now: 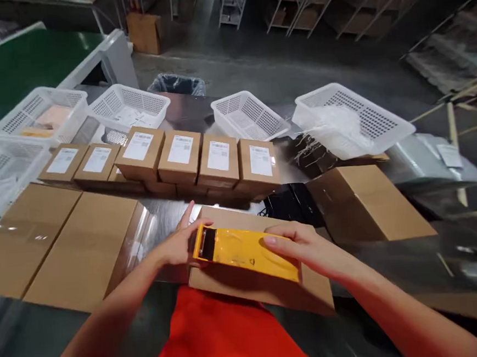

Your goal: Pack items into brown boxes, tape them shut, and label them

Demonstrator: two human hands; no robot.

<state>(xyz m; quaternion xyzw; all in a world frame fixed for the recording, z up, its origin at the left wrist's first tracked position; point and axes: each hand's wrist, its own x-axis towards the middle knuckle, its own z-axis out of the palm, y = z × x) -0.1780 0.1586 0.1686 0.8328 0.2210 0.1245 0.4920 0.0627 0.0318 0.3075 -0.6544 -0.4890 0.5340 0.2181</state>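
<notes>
My right hand (299, 245) is closed around the right part of a yellow tape dispenser (244, 247), its thumb lying on top. The dispenser lies over a brown cardboard box (268, 291) directly in front of me, with its dark opening toward the left. At the box's left end is my left hand (181, 243), fingers apart and one finger pointing up and away. Its fingertips are close beside the dispenser's left tip and partly hidden behind it; it appears to steady the box. The tape itself cannot be made out.
Several labelled small boxes (179, 155) stand in a row behind. Larger cartons (78, 246) lie at left, another carton (368, 201) at right. White plastic baskets (250, 117) line the table's far side. A green conveyor belt (27, 68) runs at the upper left.
</notes>
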